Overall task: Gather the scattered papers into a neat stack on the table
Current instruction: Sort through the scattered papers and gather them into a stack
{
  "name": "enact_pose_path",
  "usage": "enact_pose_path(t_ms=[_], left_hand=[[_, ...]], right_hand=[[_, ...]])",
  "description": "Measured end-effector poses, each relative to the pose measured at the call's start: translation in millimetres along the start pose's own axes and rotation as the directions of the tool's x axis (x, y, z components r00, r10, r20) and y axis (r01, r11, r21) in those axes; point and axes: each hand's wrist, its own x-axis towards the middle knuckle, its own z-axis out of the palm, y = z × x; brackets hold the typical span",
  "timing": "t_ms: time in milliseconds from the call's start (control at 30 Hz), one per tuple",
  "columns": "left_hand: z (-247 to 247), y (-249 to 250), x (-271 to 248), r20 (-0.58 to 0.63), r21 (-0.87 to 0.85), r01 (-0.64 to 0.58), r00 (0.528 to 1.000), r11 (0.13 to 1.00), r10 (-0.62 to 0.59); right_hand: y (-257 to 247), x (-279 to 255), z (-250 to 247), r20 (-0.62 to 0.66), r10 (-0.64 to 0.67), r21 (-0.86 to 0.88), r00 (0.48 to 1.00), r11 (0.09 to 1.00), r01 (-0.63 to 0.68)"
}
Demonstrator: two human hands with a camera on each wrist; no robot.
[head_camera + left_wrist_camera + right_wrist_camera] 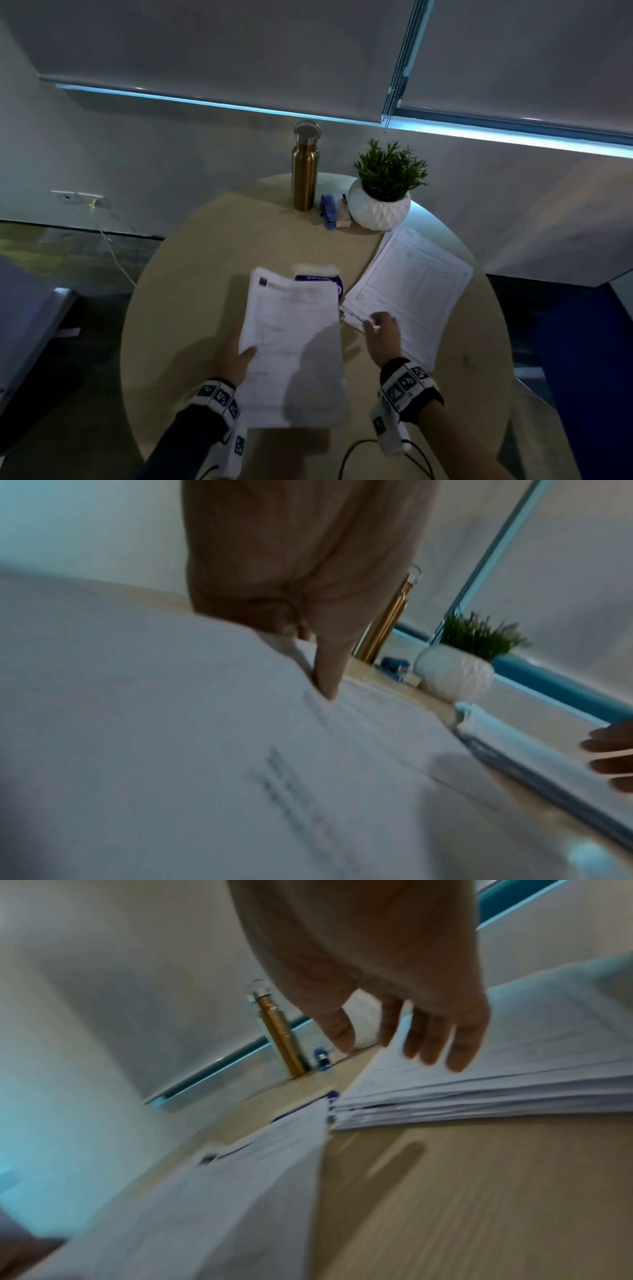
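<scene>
My left hand [239,356] pinches a bundle of printed white sheets [294,342] by its left edge, thumb on top, and holds it above the round wooden table [191,274]. The same thumb [325,680] presses on the sheets [171,737] in the left wrist view. A thicker pile of printed papers [411,291] lies slanted on the table's right half. My right hand [382,329] hovers over that pile's near left corner, fingers [459,1053] spread and relaxed above the pile [496,1085], holding nothing. A blue-and-white sheet [322,277] peeks out behind the held bundle.
At the table's far edge stand a gold metal bottle [305,168], a blue stapler [328,212] and a white pot with a green plant [380,202]. Grey roller blinds [239,51] hang behind. A blue seat [582,342] lies to the right.
</scene>
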Motion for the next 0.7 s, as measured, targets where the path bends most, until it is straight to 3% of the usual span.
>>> enact_pose_path(t_ms=[133,233,333,433,467,533,600,700], left_hand=[[4.1,-23.1,0.4,0.016,0.129,0.098,0.995,0.987,-0.101],[6.6,-30.5,2.9,0.023,0.160,0.122,0.992,0.980,-0.128],[7.8,-34.8,8.1,0.048,0.084,0.188,0.980,0.978,-0.193],[5.9,-35.2,10.6,0.067,0.027,0.202,0.977,0.979,-0.203],[5.7,-37.4,11.6,0.066,0.023,0.193,0.979,0.981,-0.194],[4.0,-41.1,12.0,0.063,0.015,0.207,0.976,0.978,-0.207],[3.6,-39.1,10.1,0.062,0.025,0.202,0.977,0.979,-0.203],[1.4,-35.3,7.1,0.075,0.031,0.188,0.979,0.982,-0.190]], right_hand=[[15.8,38.8,-43.8,-0.216,0.330,-0.166,0.919,0.915,-0.368],[27.0,73.7,-71.0,-0.177,0.449,-0.163,0.876,0.864,-0.476],[30.2,90.0,-79.7,-0.141,0.526,-0.154,0.839,0.825,-0.543],[27.2,88.9,-85.7,0.021,0.406,-0.396,0.914,0.843,-0.365],[24.5,85.9,-86.6,0.099,0.388,-0.536,0.916,0.797,-0.279],[26.5,83.5,-89.8,0.140,0.375,-0.589,0.916,0.776,-0.227],[31.4,91.5,-90.7,0.155,0.396,-0.478,0.905,0.832,-0.282],[35.8,100.6,-90.3,0.144,0.464,0.038,0.874,0.880,-0.474]])
